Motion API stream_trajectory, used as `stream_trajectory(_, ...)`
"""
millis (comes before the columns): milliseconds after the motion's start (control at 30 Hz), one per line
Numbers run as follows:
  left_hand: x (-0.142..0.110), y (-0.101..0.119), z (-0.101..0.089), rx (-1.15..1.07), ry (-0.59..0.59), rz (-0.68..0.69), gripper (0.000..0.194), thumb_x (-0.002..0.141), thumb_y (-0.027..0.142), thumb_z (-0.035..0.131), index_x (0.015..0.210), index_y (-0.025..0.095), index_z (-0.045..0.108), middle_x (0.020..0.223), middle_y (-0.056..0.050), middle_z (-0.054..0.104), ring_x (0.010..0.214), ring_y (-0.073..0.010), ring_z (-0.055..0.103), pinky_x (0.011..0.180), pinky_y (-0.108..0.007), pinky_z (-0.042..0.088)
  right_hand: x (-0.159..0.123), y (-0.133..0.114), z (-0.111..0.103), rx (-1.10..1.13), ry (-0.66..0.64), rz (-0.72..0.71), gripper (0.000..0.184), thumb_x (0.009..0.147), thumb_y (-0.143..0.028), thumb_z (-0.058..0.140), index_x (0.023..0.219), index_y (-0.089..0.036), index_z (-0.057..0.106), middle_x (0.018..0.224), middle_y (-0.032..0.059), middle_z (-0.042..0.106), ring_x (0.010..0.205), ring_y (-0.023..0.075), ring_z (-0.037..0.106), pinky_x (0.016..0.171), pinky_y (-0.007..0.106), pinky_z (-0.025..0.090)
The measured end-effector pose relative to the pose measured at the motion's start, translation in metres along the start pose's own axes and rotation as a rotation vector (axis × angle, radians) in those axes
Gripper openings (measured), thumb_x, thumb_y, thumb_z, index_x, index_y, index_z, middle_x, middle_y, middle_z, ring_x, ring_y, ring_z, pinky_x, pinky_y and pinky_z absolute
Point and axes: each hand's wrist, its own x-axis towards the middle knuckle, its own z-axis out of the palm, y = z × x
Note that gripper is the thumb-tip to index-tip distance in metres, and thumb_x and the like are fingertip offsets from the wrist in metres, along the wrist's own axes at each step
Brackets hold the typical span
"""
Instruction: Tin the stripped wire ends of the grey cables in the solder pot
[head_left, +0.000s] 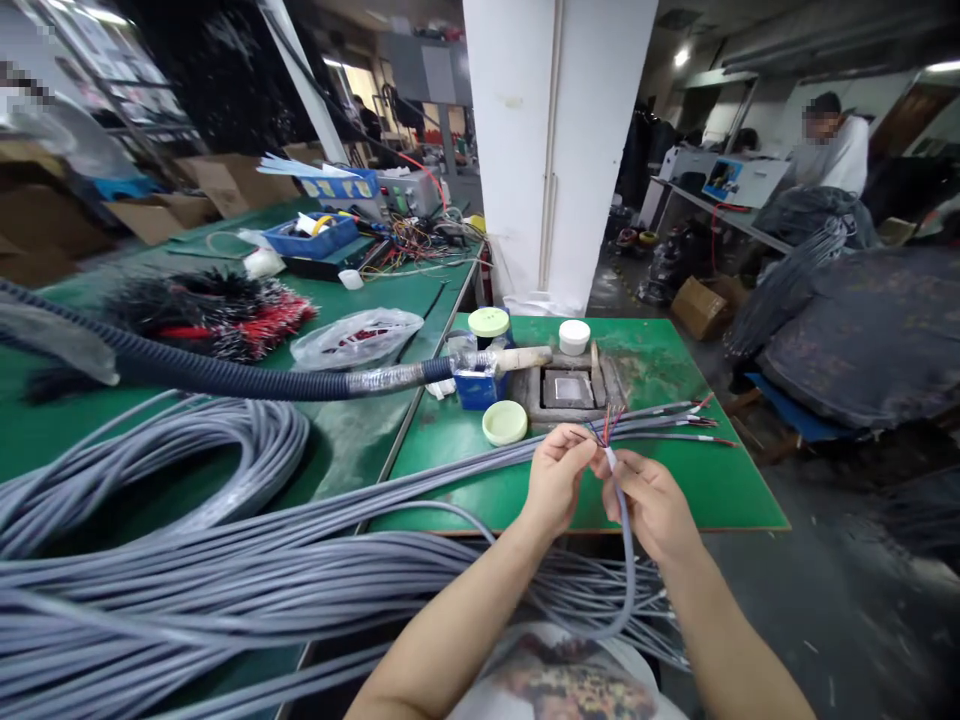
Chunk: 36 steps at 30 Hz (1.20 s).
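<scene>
Just inside bench edge, cable-gripping hands

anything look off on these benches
The black ribbed hose has a shiny tape wrap near its end, which looks like a patch. It also stretches from one green bench across to the other.

Left hand and right hand close together, fingers pinched
</scene>
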Motion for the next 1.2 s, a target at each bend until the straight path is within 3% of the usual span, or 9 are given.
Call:
stream_trajectory(133,-0.001,-0.001,-0.006,0.08,0.016,0.113,0.014,0.072,0.024,0.072,0.077,0.017,0.06,0.06,0.003,0.057,0.052,-0.0083,0.051,0.057,-0.023,0.04,0.003,0.001,0.005,-0.012,-0.009,0.012,0.022,0.089,-0.037,0.054,0.084,-0.016,0.059,0.049,-0.0016,0.057,0.042,0.0081,0.042,0.044,0.022,0.025)
stream_trajectory(233,-0.001,0.001,-0.01,0.097,0.041,0.103,0.015,0.073,0.025,0.072,0.078,0.017,0.06,0.061,0.003,0.057,0.051,-0.0076,0.049,0.056,-0.023,0.04,0.004,0.002,0.008,-0.041,-0.011,0.016,0.023,0.089,-0.037,0.054,0.085,-0.016,0.059,0.049,-0.0014,0.057,0.042,0.0083,0.042,0.045,0.022,0.025)
stream_trajectory(400,0.001,0.007,-0.012,-0.016,0.01,-0.044,0.02,0.073,0.03,0.07,0.071,0.015,0.058,0.056,0.002,0.057,0.049,-0.0073,0.049,0.054,-0.021,0.039,0.005,0.002,0.01,-0.054,-0.043,-0.004,0.023,0.089,-0.038,0.054,0.084,-0.016,0.06,0.049,-0.0016,0.057,0.042,0.0083,0.042,0.046,0.022,0.026)
stream_trajectory(500,0.005,0.014,-0.012,-0.104,-0.084,-0.161,0.02,0.071,0.03,0.069,0.069,0.014,0.057,0.053,0.003,0.055,0.044,-0.0068,0.048,0.048,-0.02,0.036,0.005,0.003,0.011,-0.078,-0.084,-0.009,0.024,0.089,-0.038,0.054,0.084,-0.016,0.061,0.049,-0.0013,0.058,0.042,0.0087,0.042,0.046,0.023,0.027)
stream_trajectory(667,0.015,0.024,-0.017,-0.014,-0.251,-0.361,0.019,0.066,0.027,0.072,0.064,0.012,0.06,0.05,0.0,0.055,0.039,-0.0077,0.047,0.042,-0.02,0.035,0.004,0.004,0.009,-0.116,-0.107,0.001,0.024,0.088,-0.038,0.055,0.083,-0.015,0.062,0.048,-0.0006,0.058,0.041,0.0092,0.043,0.046,0.023,0.029)
stream_trajectory(767,0.013,0.018,-0.019,-0.02,-0.137,-0.278,0.021,0.068,0.028,0.074,0.068,0.011,0.063,0.057,-0.002,0.06,0.047,-0.0086,0.052,0.048,-0.021,0.04,0.004,0.004,0.006,-0.061,-0.061,0.01,0.022,0.088,-0.037,0.055,0.083,-0.016,0.061,0.048,-0.0013,0.057,0.042,0.0086,0.043,0.045,0.022,0.027)
stream_trajectory(933,0.001,0.001,-0.021,-0.017,0.094,-0.016,0.016,0.07,0.026,0.074,0.072,0.015,0.063,0.06,0.002,0.058,0.056,-0.0077,0.053,0.059,-0.021,0.043,0.009,0.008,0.006,0.003,-0.024,0.044,0.022,0.088,-0.038,0.055,0.084,-0.017,0.061,0.046,-0.0022,0.054,0.041,0.0083,0.041,0.043,0.021,0.026)
stream_trajectory(1033,0.0,0.001,-0.024,0.091,0.104,0.09,0.015,0.07,0.026,0.074,0.076,0.015,0.064,0.062,0.003,0.057,0.058,-0.0078,0.051,0.06,-0.022,0.042,0.011,0.009,0.008,-0.021,-0.026,0.066,0.023,0.088,-0.038,0.055,0.084,-0.017,0.06,0.046,-0.0023,0.054,0.041,0.0083,0.04,0.043,0.021,0.026)
stream_trajectory(1200,0.005,0.015,-0.029,0.267,0.056,0.123,0.018,0.069,0.029,0.075,0.067,0.016,0.062,0.068,-0.001,0.059,0.059,-0.01,0.049,0.057,-0.023,0.041,0.013,0.008,0.009,-0.098,-0.039,0.082,0.025,0.086,-0.041,0.056,0.083,-0.016,0.061,0.046,-0.0018,0.055,0.041,0.009,0.041,0.042,0.022,0.026)
